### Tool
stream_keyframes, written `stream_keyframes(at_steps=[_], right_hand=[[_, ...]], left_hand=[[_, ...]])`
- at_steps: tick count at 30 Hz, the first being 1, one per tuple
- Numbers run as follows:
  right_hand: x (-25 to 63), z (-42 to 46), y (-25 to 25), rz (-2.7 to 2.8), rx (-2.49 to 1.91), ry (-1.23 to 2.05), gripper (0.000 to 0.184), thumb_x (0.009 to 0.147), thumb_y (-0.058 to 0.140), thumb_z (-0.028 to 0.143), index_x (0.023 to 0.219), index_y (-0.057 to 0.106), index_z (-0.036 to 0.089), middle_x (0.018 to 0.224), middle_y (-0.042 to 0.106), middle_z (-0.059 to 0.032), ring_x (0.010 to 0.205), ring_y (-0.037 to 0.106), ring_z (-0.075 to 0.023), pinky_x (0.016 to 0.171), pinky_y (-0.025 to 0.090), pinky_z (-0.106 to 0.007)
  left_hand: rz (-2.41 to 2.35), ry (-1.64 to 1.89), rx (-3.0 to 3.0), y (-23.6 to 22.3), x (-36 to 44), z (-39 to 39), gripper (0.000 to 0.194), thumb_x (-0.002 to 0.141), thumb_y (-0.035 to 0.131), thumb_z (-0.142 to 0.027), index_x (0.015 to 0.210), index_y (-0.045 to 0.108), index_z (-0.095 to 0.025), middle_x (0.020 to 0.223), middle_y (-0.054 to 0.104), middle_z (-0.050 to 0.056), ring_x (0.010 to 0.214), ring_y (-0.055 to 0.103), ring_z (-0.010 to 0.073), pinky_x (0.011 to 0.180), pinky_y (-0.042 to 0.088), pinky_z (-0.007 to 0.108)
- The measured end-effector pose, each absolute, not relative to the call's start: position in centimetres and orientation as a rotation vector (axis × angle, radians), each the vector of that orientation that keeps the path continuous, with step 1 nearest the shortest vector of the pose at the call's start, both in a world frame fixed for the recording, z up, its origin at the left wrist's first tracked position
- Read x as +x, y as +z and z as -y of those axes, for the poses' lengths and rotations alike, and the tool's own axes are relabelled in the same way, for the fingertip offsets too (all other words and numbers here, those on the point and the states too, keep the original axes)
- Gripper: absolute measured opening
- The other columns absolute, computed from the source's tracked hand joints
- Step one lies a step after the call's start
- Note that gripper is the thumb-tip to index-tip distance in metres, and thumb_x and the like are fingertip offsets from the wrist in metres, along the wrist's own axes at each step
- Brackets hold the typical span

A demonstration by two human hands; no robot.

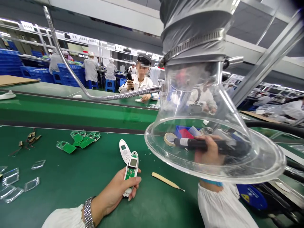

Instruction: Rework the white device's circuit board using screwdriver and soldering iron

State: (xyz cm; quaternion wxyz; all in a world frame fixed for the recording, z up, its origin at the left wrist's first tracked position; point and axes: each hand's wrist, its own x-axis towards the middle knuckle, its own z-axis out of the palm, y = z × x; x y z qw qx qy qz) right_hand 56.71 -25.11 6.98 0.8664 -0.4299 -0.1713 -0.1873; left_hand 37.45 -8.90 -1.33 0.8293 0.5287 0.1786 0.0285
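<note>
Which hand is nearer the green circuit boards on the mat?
The left hand, holding a white device, is nearer, below and right of the green circuit boards. The right hand, holding a black tool behind a clear acrylic hood, is much farther right.

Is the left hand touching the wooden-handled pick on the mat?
Apart: the head view shows bare green mat between the left hand and the wooden-handled pick.

You work under white ceiling beams (106,15) and long strip lights (78,39). Stacked blue plastic crates (11,60) stand far left, beyond a green-topped conveyor bench (71,114).
</note>
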Motion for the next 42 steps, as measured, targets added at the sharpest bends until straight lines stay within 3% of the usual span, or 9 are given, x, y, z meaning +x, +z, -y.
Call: stream_keyframes(at_steps=[3,7,11,16,21,28,36,42], right_hand=[[53.6,25.9,7.3,0.353,-0.869,-0.202,0.027,0.053,0.072,0.035,0.066,0.050,0.023,0.055,0.050,0.0072,0.058,0.051,-0.0127,0.063,0.051,-0.030],[50.3,25.7,6.4,0.369,-0.830,0.021,0.026,0.057,0.073,0.036,0.068,0.055,0.021,0.054,0.050,0.0050,0.054,0.049,-0.0113,0.056,0.050,-0.028],[48.9,24.5,5.3,0.311,-0.818,0.105,0.029,0.053,0.075,0.035,0.070,0.056,0.020,0.054,0.052,0.0043,0.054,0.050,-0.0111,0.057,0.050,-0.028],[48.6,23.9,4.9,0.279,-0.828,0.160,0.030,0.051,0.074,0.036,0.069,0.055,0.020,0.054,0.050,0.0047,0.054,0.050,-0.0108,0.058,0.051,-0.028],[48.8,24.4,4.7,0.265,-0.813,0.161,0.028,0.052,0.073,0.035,0.063,0.053,0.020,0.054,0.049,0.0047,0.054,0.049,-0.0105,0.058,0.051,-0.027],[48.8,24.5,4.3,0.271,-0.806,0.175,0.028,0.053,0.073,0.035,0.066,0.054,0.020,0.055,0.049,0.0043,0.055,0.049,-0.0111,0.058,0.050,-0.028],[48.4,24.4,4.5,0.246,-0.781,0.186,0.028,0.052,0.073,0.034,0.068,0.055,0.020,0.056,0.049,0.0047,0.055,0.048,-0.0112,0.058,0.049,-0.029],[48.9,24.7,4.6,0.246,-0.792,0.130,0.026,0.055,0.069,0.035,0.060,0.050,0.020,0.055,0.047,0.0047,0.055,0.048,-0.0116,0.058,0.049,-0.030]], left_hand=[[-0.408,0.155,1.113,-1.3,37.7,8.8,0.038,0.066,0.072,-0.032,0.091,0.050,-0.015,0.061,0.054,-0.005,0.048,0.049,0.0063,0.043,0.038,0.019],[-0.383,0.200,1.101,-0.8,37.7,8.7,0.034,0.064,0.075,-0.028,0.087,0.056,-0.012,0.086,0.062,0.004,0.071,0.060,0.0106,0.060,0.049,0.022],[-0.347,0.112,1.126,-0.6,37.6,8.7,0.033,0.065,0.075,-0.029,0.085,0.058,-0.009,0.073,0.064,0.004,0.062,0.061,0.0107,0.059,0.048,0.023],[-0.372,0.172,1.030,-1.0,37.8,8.5,0.045,0.054,0.082,-0.025,0.084,0.051,-0.013,0.069,0.065,0.000,0.059,0.062,0.0110,0.057,0.049,0.023],[-0.422,0.154,1.108,-1.1,38.0,8.4,0.045,0.056,0.080,-0.026,0.086,0.049,-0.014,0.058,0.062,-0.003,0.051,0.059,0.0095,0.052,0.047,0.021],[-0.379,0.128,1.185,-1.0,38.0,8.3,0.032,0.066,0.073,-0.034,0.081,0.054,-0.013,0.079,0.068,0.005,0.049,0.058,0.0076,0.044,0.042,0.019],[-0.410,0.045,1.009,-0.3,37.8,8.1,0.040,0.055,0.082,-0.024,0.083,0.055,-0.012,0.065,0.066,0.002,0.059,0.063,0.0103,0.055,0.048,0.019],[-0.418,0.127,1.079,-0.7,37.8,8.0,0.040,0.058,0.080,-0.027,0.084,0.053,-0.014,0.064,0.064,0.000,0.051,0.059,0.0086,0.047,0.044,0.018]])
